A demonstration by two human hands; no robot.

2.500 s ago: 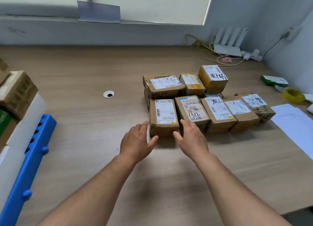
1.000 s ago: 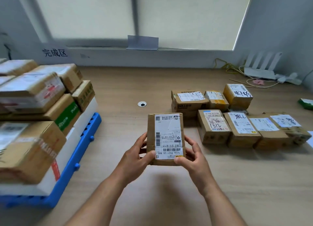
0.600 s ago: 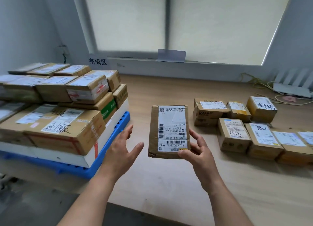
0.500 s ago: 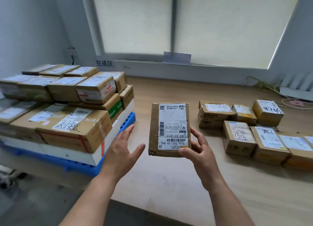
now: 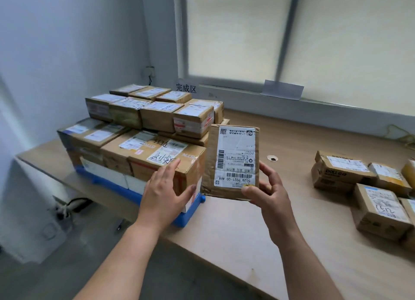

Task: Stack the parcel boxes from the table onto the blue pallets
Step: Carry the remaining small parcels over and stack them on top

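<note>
Well, the right hand (image 5: pixel 269 194) grips a parcel box (image 5: pixel 233 162) upright. The left hand (image 5: pixel 164 192) spreads wide beside the pallet (image 5: pixel 188 217).

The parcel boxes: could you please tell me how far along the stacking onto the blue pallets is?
Done: many stacked boxes sit in layers on the blue pallet. In hand: the right hand holds one labelled parcel above the table, with the left hand open beside it, near the stack. Left: several loose boxes lie on the table at the right.
</note>
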